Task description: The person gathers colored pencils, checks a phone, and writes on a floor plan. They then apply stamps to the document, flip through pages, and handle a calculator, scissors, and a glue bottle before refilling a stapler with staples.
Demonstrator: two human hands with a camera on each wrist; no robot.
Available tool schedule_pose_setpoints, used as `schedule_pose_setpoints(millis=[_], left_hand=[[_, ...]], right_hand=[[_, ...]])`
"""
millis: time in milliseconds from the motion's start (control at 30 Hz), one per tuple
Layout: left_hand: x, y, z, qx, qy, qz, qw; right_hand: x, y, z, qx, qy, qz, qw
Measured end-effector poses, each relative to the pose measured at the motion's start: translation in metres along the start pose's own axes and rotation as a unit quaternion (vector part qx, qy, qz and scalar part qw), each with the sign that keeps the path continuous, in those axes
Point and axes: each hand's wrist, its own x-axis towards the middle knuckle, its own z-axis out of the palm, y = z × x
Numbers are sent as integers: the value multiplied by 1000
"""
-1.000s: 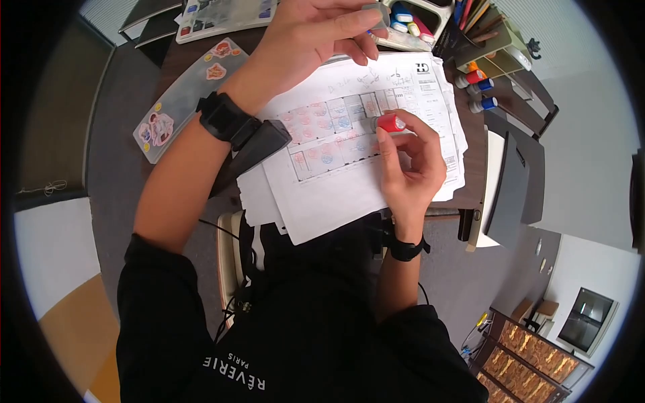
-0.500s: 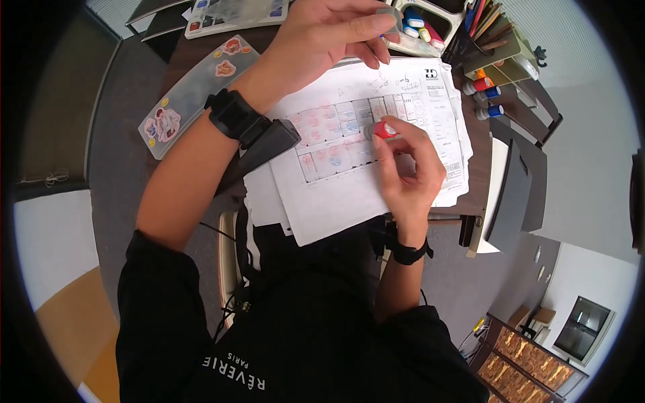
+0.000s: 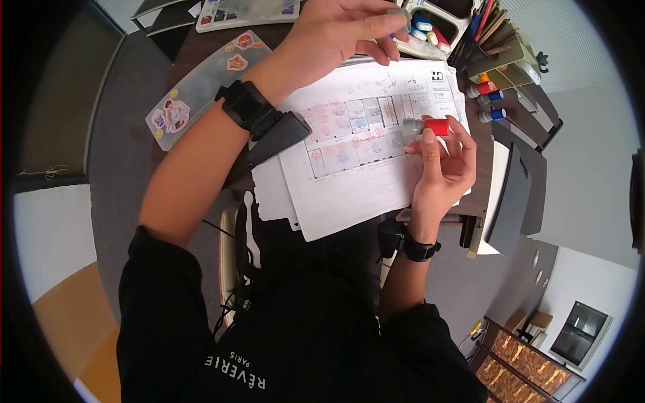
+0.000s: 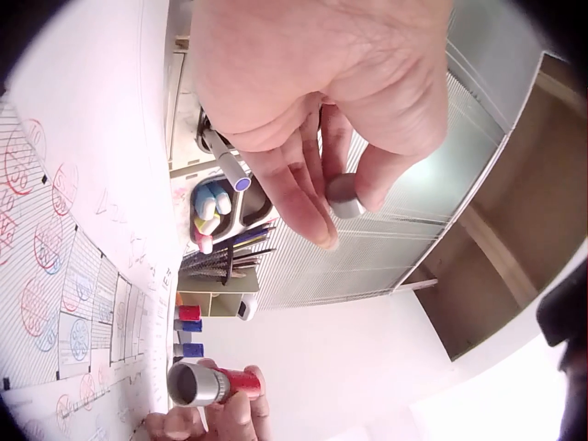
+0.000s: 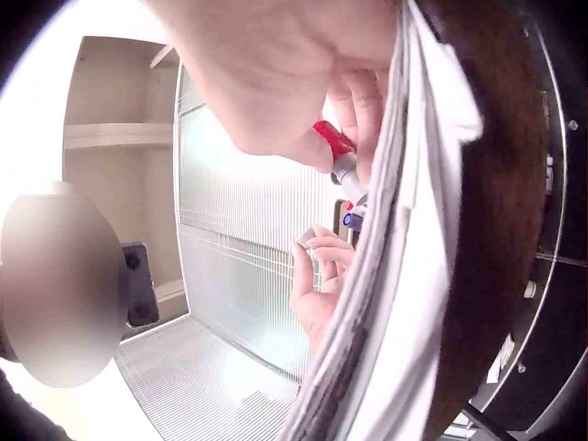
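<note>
My right hand (image 3: 443, 168) pinches a red round stamp (image 3: 437, 127) with a grey end, held on its side over the right part of the printed floor plan. In the left wrist view the open face of the stamp's grey end (image 4: 187, 385) shows. Between thumb and fingers, my left hand (image 3: 349, 33) holds a small grey cap (image 4: 345, 195) above the top edge of the papers. Red and blue round stamp marks cover the plan on the top sheet (image 3: 356, 201), which lies on a stack of papers.
A white organizer (image 3: 440, 47) with several highlighters stands beyond the left hand. Pencils fill a black mesh holder (image 3: 463, 50). Capped red and blue stamps, among them a blue one (image 3: 494, 115), stand at the desk's right. A translucent case (image 3: 201, 84) with stickers lies at left.
My right hand has moved right along the plan with the red stamp, which has turned from tilted to lying sideways. The left hand keeps its hold on the cap.
</note>
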Motion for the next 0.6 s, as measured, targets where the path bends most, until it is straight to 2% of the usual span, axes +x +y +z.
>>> schedule_pose_setpoints(millis=[233, 300, 400, 600], left_hand=[[1, -2, 1, -12, -9, -2, 1000], [0, 1, 6, -17, -8, 4, 1000], [-3, 5, 9, -20, 6, 9, 1000], [1, -1, -1, -10, 2, 1, 1000]], right_hand=[[3, -9, -1, -67, -16, -31, 997], [6, -12, -6, -142, -69, -54, 986], [9, -8, -9, -174, -104, -69, 977], [4, 4, -7, -208, -104, -102, 967]])
